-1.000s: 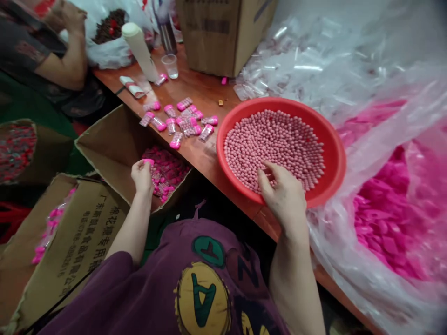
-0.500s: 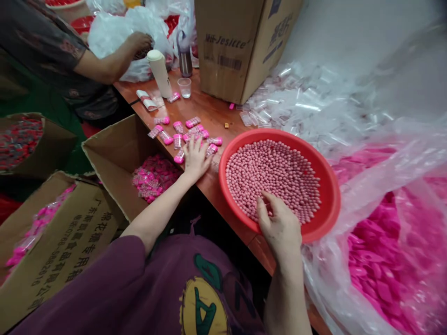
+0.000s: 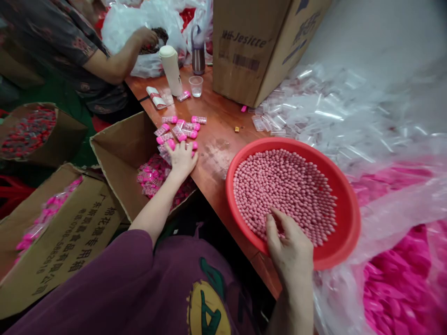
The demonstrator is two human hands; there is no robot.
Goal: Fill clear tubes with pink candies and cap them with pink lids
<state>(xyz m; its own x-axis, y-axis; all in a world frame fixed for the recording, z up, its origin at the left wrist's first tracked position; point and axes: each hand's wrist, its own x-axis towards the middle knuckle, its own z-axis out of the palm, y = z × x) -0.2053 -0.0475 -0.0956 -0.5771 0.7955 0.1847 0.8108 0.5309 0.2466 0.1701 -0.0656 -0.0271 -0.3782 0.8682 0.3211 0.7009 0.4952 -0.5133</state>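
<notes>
My left hand [image 3: 182, 161] lies with fingers spread against several small clear bottles with pink caps [image 3: 180, 130], at the table edge above an open cardboard box [image 3: 117, 149]. More such pink-capped bottles [image 3: 153, 174] fill the bottom of that box. Over the near rim of a red basin [image 3: 349, 218] hangs my right hand [image 3: 291, 244], loosely curved, thumb and forefinger apart and nothing visible between them. Small round pink beads or candies [image 3: 282, 186] cover the basin's inside.
Right of the basin, a plastic bag [image 3: 387, 204] holds bright pink pieces. Clear plastic containers [image 3: 324, 107] are heaped behind, beside a tall carton [image 3: 251, 56]. A white bottle [image 3: 171, 70], a flask [image 3: 198, 58] and a cup [image 3: 196, 87] stand farther back. Another person's hand [image 3: 145, 37] is in a bag.
My left hand has swept left toward the box edge, pushing the pink-capped bottles with it. My right hand stays by the basin rim. The view has shifted slightly.
</notes>
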